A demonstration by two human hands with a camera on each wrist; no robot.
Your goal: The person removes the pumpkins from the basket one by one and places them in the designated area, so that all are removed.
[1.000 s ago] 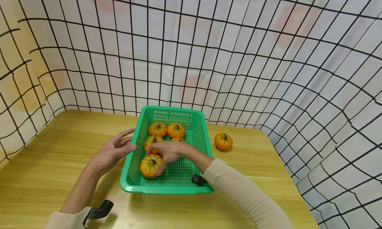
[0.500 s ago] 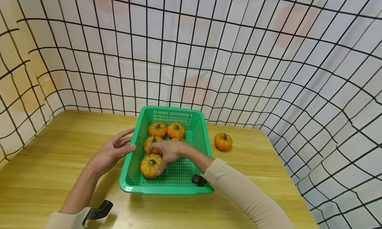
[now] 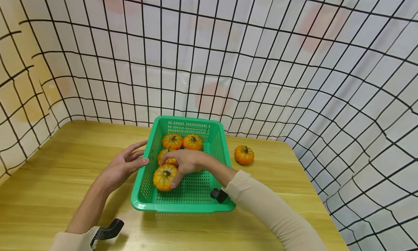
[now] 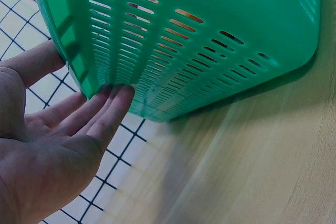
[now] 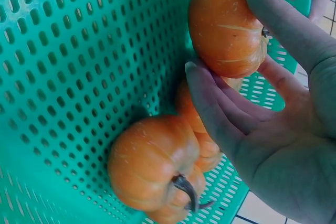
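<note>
A green plastic basket (image 3: pixel 192 208) holds several small orange pumpkins, two of them at its back end. My left hand (image 3: pixel 124 167) holds its left rim: the thumb lies over the edge while the fingers touch the perforated outer wall (image 4: pixel 247 24) in the left wrist view. Reaching in from the right, my right hand (image 3: pixel 187 162) pinches the front-left pumpkin (image 3: pixel 164 178) between thumb and fingers. In the right wrist view that pumpkin (image 5: pixel 223 24) is above the basket floor, other pumpkins (image 5: pixel 149 161) below. A pumpkin in the basket is mostly hidden beneath my right hand.
One more pumpkin (image 3: pixel 244 155) sits on the wooden table (image 3: pixel 274 193), right of the basket. Black wire grid panels (image 3: pixel 209 69) with a pale backing enclose the table at the back and sides. Black wrist cameras (image 3: pixel 109 230) are worn on both wrists.
The right hand and its pumpkin have risen slightly in the basket during the last half second. The left hand, the basket and the pumpkin on the table keep their places.
</note>
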